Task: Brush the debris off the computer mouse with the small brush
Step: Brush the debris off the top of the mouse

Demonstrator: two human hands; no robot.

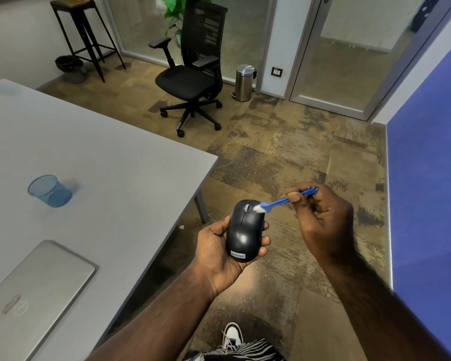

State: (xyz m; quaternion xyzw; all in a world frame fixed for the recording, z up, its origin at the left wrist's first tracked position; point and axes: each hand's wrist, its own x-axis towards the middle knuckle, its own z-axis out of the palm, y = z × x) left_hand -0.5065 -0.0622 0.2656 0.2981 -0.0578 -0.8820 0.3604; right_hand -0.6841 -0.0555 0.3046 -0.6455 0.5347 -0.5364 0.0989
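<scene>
My left hand point(215, 250) cradles a black computer mouse point(244, 231) in the air off the right edge of the table, scroll wheel pointing away from me. A small blue brush point(284, 201) is pinched between the thumb and fingers of my right hand point(320, 217). Its white bristles rest on the mouse's front, just right of the scroll wheel. The handle runs up and to the right into my fingers.
A grey table point(102, 165) to the left carries a blue mesh cup point(50, 191) and a shut silver laptop point(34, 290). Beyond stand a black office chair point(193, 74), a steel bin point(244, 82) and a stool point(84, 35). A blue wall panel point(427, 191) runs along the right.
</scene>
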